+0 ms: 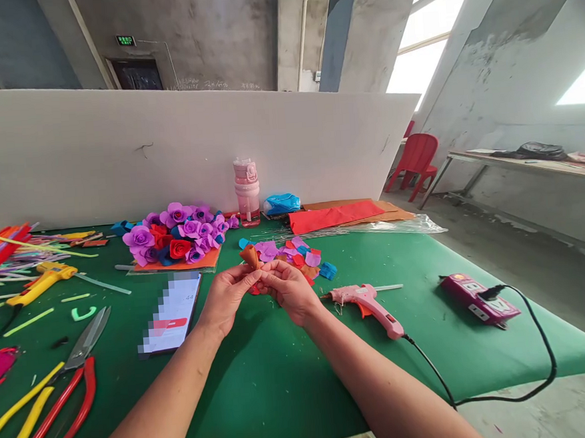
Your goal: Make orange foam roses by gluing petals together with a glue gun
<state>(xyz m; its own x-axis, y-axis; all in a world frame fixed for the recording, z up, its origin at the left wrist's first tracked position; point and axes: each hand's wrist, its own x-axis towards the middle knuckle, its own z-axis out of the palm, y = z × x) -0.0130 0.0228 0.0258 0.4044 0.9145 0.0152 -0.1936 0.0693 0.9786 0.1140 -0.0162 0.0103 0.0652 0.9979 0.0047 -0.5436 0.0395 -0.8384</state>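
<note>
My left hand (pixel 230 295) is closed with its fingers pinching a brown rolled flower petal (pixel 250 256), which sticks up above the fingertips. Meeting it at the fingertips is my right hand (pixel 291 290), also closed and gripping the lower part of the same piece; the exact contact is partly hidden. Just behind the hands lie loose petals (pixel 267 250) in purple, red, blue and brown. A pink glue gun (pixel 365 299) rests on the green table (pixel 279 393) to the right of my right hand. Left of my left wrist lies a phone (pixel 174 321).
Purple, red and blue artificial flowers (pixel 178 235) are bunched at the back left. Behind stand a pink bottle (pixel 247 194) and a white board (pixel 192 146). Scissors (pixel 85 340) and a yellow glue gun (pixel 41 282) lie left. A purple power strip (pixel 478 299) with a cord sits right.
</note>
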